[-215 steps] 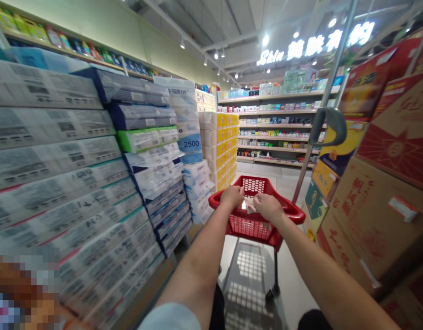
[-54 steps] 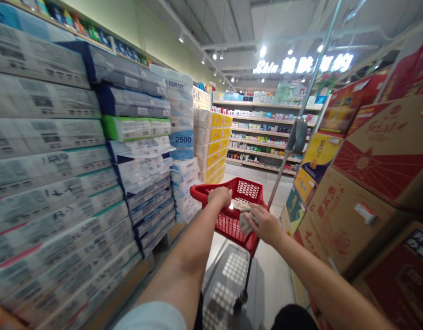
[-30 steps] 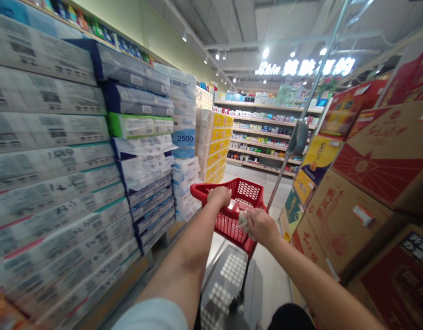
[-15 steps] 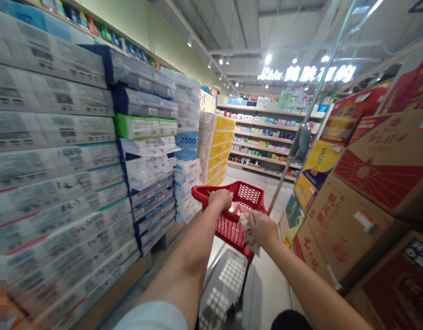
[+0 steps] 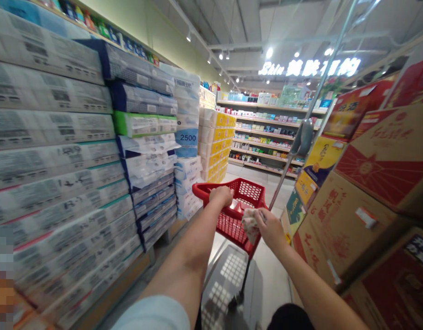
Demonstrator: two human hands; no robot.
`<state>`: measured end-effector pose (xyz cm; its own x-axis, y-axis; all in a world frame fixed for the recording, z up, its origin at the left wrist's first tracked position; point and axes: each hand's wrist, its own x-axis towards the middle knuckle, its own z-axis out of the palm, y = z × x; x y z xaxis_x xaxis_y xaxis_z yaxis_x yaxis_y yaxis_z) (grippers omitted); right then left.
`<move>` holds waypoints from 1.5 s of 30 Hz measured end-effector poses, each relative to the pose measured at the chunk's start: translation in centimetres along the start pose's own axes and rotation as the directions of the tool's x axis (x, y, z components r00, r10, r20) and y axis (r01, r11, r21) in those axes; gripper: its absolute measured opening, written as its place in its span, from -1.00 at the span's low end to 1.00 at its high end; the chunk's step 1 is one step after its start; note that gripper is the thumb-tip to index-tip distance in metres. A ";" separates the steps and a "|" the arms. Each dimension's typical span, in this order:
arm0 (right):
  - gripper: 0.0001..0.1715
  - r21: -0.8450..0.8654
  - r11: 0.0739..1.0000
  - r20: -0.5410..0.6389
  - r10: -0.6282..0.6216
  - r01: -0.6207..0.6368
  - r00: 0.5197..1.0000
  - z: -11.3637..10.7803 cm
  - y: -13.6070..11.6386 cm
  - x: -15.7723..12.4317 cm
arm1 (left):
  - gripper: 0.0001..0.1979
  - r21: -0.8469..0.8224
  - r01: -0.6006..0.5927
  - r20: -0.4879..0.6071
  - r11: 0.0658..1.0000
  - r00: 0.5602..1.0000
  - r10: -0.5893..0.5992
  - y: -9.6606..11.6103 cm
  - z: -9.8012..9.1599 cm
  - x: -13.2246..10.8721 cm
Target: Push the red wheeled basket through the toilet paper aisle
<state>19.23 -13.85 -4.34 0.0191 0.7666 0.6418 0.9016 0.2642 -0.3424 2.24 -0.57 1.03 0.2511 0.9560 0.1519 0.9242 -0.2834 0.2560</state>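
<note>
A red shopping cart with a lattice basket stands in front of me at the middle of the head view. My left hand is closed around the left part of its red handle. Pinched in my right hand is a pale cloth with a small coloured pattern. That cloth lies against the right end of the handle and hides part of it. Whether the right fingers touch the handle itself, I cannot tell. Something clear and shiny shows inside the basket behind the handle, too small to name.
Stacked paper packs line the left side. Cartons are piled along the right. A slanting metal pole with a grey fitting rises right of the cart. Shelves of small boxes cross the aisle's far end.
My right hand has shifted slightly right, and the cloth in it is bunched higher and hangs less. My left hand keeps its hold on the handle. The view has barely moved.
</note>
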 end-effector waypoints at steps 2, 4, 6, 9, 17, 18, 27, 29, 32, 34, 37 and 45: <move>-0.60 -0.034 0.999 -0.063 -0.040 0.037 0.997 0.6 0.4 -0.4 | -0.46 0.002 -0.011 -0.004 1.000 1.000 0.011 0.0 0.1 0.0; -0.67 -0.095 0.977 -0.169 -0.203 0.190 0.964 1.5 1.1 -1.5 | -0.46 0.004 -0.019 -0.007 1.000 1.000 0.019 0.0 0.1 -0.1; -0.69 -0.154 0.941 -0.227 -0.329 0.300 0.916 2.0 1.6 -2.7 | -0.46 0.000 -0.016 -0.007 1.000 1.000 0.016 0.0 0.0 -0.1; -0.69 -0.203 0.940 -0.185 -0.313 0.275 0.932 1.3 1.3 -2.8 | -0.46 -0.005 -0.001 -0.001 1.000 1.000 0.001 0.0 -0.1 -0.1; -0.55 -0.453 0.890 0.133 0.134 -0.060 0.982 0.1 -1.4 1.4 | -0.46 0.030 -0.019 -0.003 0.999 1.000 0.019 0.4 -0.5 -0.6; -0.55 -0.456 0.890 0.113 0.069 -0.010 0.991 0.5 -1.2 1.2 | -0.46 0.042 -0.024 -0.007 0.999 1.000 0.024 0.5 -0.5 -0.7; -0.70 -0.378 0.847 -0.128 -0.449 0.375 0.884 3.2 0.8 -1.7 | -0.41 0.173 -0.094 0.122 0.980 0.990 0.074 3.5 0.5 -0.1; -0.70 -0.300 0.872 -0.137 -0.441 0.387 0.887 2.6 1.0 -1.7 | -0.42 0.160 -0.076 0.129 0.984 0.990 0.056 3.7 0.8 0.1; -0.85 -0.127 0.942 -0.091 -0.322 0.309 0.943 0.8 1.3 -0.8 | -0.45 0.138 -0.069 0.113 0.988 0.992 0.054 3.7 0.9 0.2; -0.78 -0.099 0.981 -0.047 -0.170 0.164 0.984 -0.6 1.4 0.4 | -0.46 0.124 -0.073 0.098 0.990 0.993 0.061 3.7 0.8 0.2; -0.72 -0.219 0.975 0.057 0.036 -0.023 0.998 -1.7 1.1 2.5 | -0.47 0.114 -0.064 0.079 0.992 0.995 0.055 4.1 0.8 0.1; -0.75 -0.461 0.874 0.645 0.211 0.154 0.735 0.8 0.4 7.0 | -0.53 0.137 -0.051 0.048 0.989 0.998 0.045 5.2 1.4 -0.1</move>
<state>19.34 -7.87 -0.49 -0.0746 0.9963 -0.0428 0.9902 0.0791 0.1153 7.41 -2.00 1.00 0.3061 0.9448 0.1169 0.9408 -0.3190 0.1144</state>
